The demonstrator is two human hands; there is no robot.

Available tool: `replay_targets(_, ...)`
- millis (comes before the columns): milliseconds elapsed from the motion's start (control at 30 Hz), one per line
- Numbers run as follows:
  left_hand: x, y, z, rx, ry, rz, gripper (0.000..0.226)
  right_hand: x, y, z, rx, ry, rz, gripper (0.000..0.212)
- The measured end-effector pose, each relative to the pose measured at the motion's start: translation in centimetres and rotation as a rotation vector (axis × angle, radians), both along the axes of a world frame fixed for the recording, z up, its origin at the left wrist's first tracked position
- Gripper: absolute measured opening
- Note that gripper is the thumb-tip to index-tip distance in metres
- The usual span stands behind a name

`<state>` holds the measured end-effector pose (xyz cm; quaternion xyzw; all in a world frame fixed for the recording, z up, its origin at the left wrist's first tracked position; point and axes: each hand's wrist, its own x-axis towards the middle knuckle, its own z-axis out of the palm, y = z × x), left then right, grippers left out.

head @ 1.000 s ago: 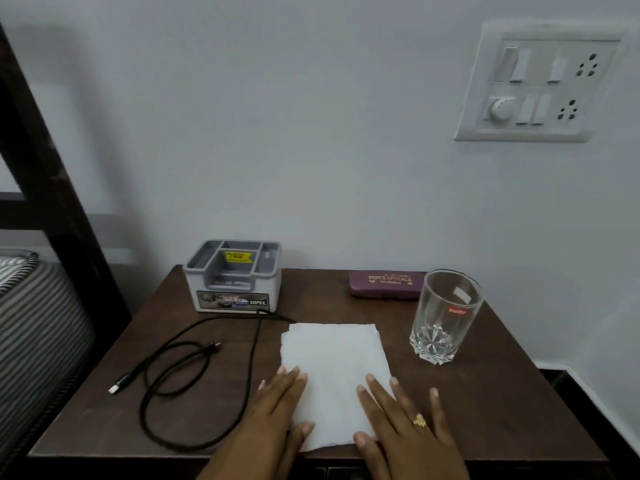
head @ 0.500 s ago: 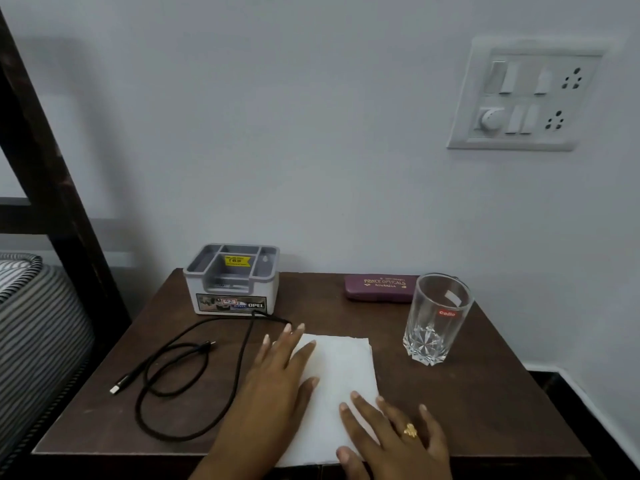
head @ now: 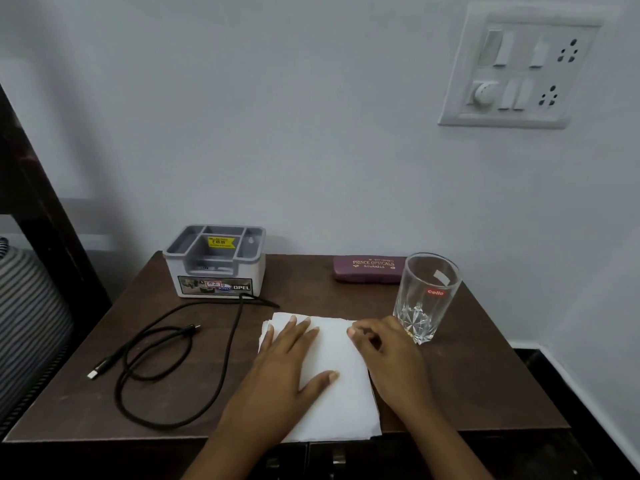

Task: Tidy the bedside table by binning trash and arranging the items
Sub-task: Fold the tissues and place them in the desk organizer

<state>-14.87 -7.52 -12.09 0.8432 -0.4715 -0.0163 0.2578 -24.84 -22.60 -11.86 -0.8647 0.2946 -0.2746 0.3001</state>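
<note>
- a folded white paper napkin (head: 332, 382) is lying flat on the front middle of the dark brown wooden bedside table (head: 478, 386), its near edge reaching just past the table's front edge.
- the left hand (head: 287, 362) is resting palm down on the left half of the napkin, fingers spread and released, thumb stretched across the paper.
- the right hand (head: 384, 355) is sitting at the napkin's far right corner with fingers curled inward; the fingertips are pinching or pressing the paper's edge, and which of the two i cannot tell.
- a clear cut-glass tumbler (head: 424, 296) with a red label is standing upright just beside the right hand, towards the table's right side.
- a maroon spectacle case (head: 369, 269) with gold lettering is lying at the back of the table, just left of the tumbler and close to the wall.
- a grey plastic desk organiser (head: 214, 263) with several compartments and a yellow price sticker is standing at the back left.
- a black usb cable (head: 162, 355) is lying in loose loops on the left part of the table, one stretch running up to the front of the organiser.
- a white switchboard (head: 519, 67) is sitting on the wall above, at the right.
- a striped mattress (head: 27, 306) is showing at the far left.
</note>
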Motion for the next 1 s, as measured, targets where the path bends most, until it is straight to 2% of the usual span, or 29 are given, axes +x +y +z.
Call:
replay_targets(167, -0.1, 0.0, 0.3, 0.018, 0.023, 0.01, 0.092, 0.2, -0.1, 0.0, 0.015, 0.02, -0.007, 0.019)
replay_targets(300, -0.1, 0.0, 0.3, -0.001, 0.041, 0.015, 0.095, 0.2, -0.1, 0.0, 0.034, 0.034, 0.0, 0.009)
replay_targets(333, -0.1, 0.1, 0.4, 0.002, 0.043, 0.014, 0.095, 0.1, -0.2, 0.1, 0.051, 0.023, 0.004, 0.005)
replay_targets(433, 0.0, 0.1, 0.3, 0.002, 0.044, 0.002, 0.097, -0.1, -0.2, 0.1, 0.11, -0.036, 0.026, 0.015)
replay_targets(600, 0.5, -0.1, -0.3, -0.105, 0.039, -0.03, 0.085, -0.7, 0.0, 0.1, 0.224, -0.109, 0.101, 0.012)
replay_targets(800, 1.7, 0.0, -0.9, -0.336, 0.171, 0.068, 0.055, -1.9, 0.7, 0.9, 0.38, -0.233, 0.237, 0.01)
replay_targets(867, 1.9, -0.1, -0.7, -0.386, 0.217, 0.095, 0.034, -2.1, 0.6, 1.0, 0.411, -0.231, 0.261, 0.012)
replay_targets(933, 2.0, 0.0, -0.6, -0.453, 0.276, 0.111, 0.019, -2.3, 0.5, 1.0, 0.411, -0.197, 0.271, 0.019)
replay_targets(1000, 2.1, 0.2, -0.5, -0.514, 0.336, 0.124, 0.015, -2.2, 0.5, 0.9, 0.405, -0.135, 0.284, 0.033)
